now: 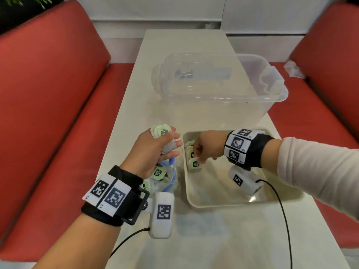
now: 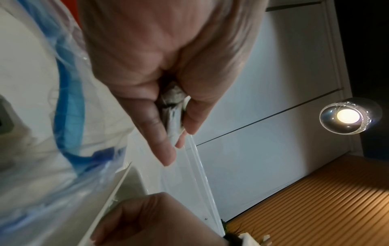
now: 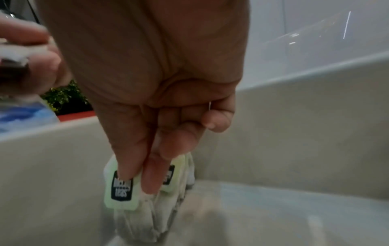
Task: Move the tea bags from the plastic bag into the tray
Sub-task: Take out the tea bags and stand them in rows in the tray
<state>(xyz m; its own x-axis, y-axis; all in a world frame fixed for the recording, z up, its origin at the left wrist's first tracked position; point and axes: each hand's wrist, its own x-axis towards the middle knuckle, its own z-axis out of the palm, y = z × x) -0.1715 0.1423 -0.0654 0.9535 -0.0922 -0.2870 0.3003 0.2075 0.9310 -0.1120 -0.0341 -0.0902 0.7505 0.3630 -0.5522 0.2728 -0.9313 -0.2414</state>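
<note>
My left hand (image 1: 171,141) hovers above the plastic bag (image 1: 169,181) and grips a small stack of green-tagged tea bags (image 1: 161,131). The left wrist view shows the left hand (image 2: 179,143) with fingers and thumb pinching that stack (image 2: 173,114), with the blue-striped plastic bag (image 2: 69,99) beside it. More tea bags (image 1: 158,173) lie in the bag. My right hand (image 1: 198,159) is inside the beige tray (image 1: 233,203) at its left wall. There it pinches the tag of a tea bag (image 1: 194,164) at the front of a standing row. In the right wrist view, the right hand (image 3: 136,180) holds that tag (image 3: 121,189).
A large clear plastic bin (image 1: 223,84) stands on the white table (image 1: 213,239) just behind the tray. Red bench seats (image 1: 48,113) flank the table on both sides. Camera cables (image 1: 285,220) trail from both wrists over the table's near part.
</note>
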